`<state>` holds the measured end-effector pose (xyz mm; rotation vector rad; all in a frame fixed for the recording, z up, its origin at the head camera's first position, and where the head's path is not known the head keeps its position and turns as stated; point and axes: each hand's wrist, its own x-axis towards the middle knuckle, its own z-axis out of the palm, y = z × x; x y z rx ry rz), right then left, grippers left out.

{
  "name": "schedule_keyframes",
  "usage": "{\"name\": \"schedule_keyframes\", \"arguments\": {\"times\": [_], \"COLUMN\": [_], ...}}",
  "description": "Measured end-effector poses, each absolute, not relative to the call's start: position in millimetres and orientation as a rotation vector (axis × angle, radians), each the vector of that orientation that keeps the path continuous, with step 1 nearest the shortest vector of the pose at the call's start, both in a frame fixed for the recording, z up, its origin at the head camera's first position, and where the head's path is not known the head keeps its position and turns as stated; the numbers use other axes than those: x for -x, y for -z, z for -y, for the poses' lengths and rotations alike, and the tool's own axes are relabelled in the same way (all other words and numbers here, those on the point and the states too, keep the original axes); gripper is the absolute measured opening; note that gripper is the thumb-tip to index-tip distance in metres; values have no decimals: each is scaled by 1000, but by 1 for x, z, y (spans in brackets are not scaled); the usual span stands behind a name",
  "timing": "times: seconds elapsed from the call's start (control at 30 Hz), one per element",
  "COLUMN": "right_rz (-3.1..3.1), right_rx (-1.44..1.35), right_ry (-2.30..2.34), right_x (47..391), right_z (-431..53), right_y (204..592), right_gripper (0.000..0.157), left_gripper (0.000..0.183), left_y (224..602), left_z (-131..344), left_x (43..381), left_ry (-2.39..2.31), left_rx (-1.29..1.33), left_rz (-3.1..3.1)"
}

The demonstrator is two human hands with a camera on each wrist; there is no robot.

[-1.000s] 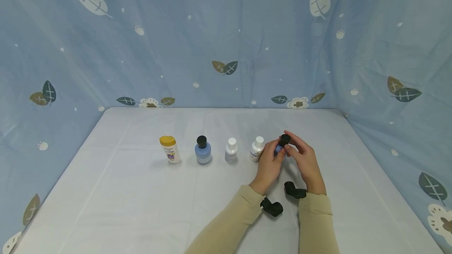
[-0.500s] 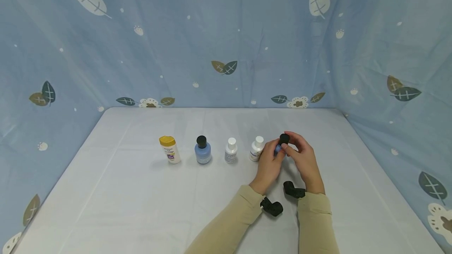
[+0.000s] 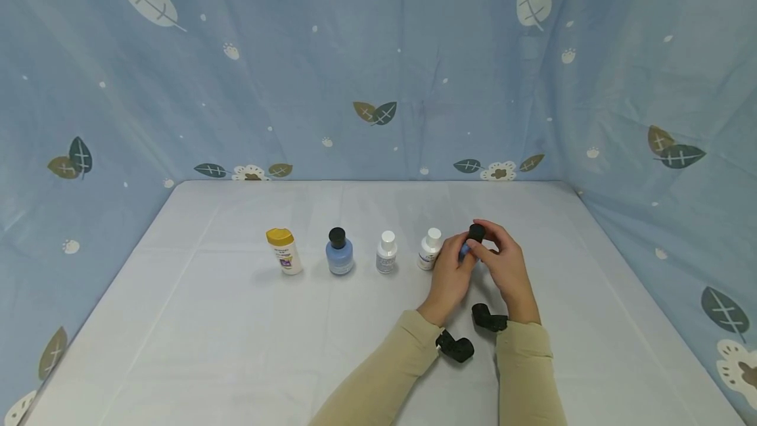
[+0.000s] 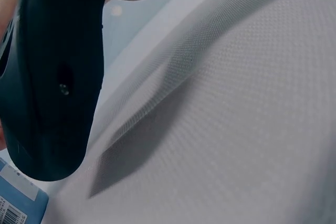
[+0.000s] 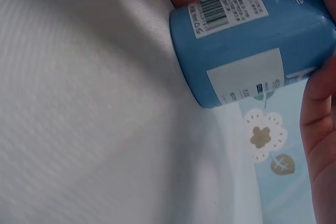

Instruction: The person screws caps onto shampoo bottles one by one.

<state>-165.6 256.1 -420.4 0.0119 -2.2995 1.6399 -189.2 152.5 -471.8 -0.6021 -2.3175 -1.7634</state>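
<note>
A blue bottle [image 5: 247, 51] stands upright on the white tabletop, at the right end of a row of bottles. My left hand [image 3: 449, 278] grips its body from the left. From the right, the fingertips and thumb of my right hand [image 3: 507, 271] pinch the black cap [image 3: 476, 233]. Most of the bottle is hidden by the hands in the head view. The right wrist view shows its barcode label and fingers along its sides. Just left of my left hand is a white bottle [image 3: 428, 255] with a white cap, partly covered by the fingers.
Further left stand another white-capped bottle [image 3: 386, 260], a second blue bottle [image 3: 340, 257] with a black cap, and a cream bottle [image 3: 288, 260] with a yellow cap. Blue leaf-print curtain [image 3: 331, 71] borders the table [image 3: 236, 347] at the back and sides.
My right hand and wrist have shifted slightly left, its thumb moving left across the cap area. My left hand and the other bottles stay where they were.
</note>
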Motion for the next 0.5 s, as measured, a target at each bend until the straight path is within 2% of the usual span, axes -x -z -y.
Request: {"name": "schedule_keyframes", "arguments": {"times": [0.2,0.5], "right_rz": [2323,2307], "right_rx": [25,-13], "right_ry": [-1614,-1681], "right_x": [163,175], "right_z": [-252,-267], "right_y": [416,437], "right_gripper": [45,47], "left_gripper": [32,32], "left_y": [472,473], "left_z": [-152,-153], "left_x": [189,190], "left_ry": [1758,1712], "left_rx": [615,595], "left_rz": [2294,2306]}}
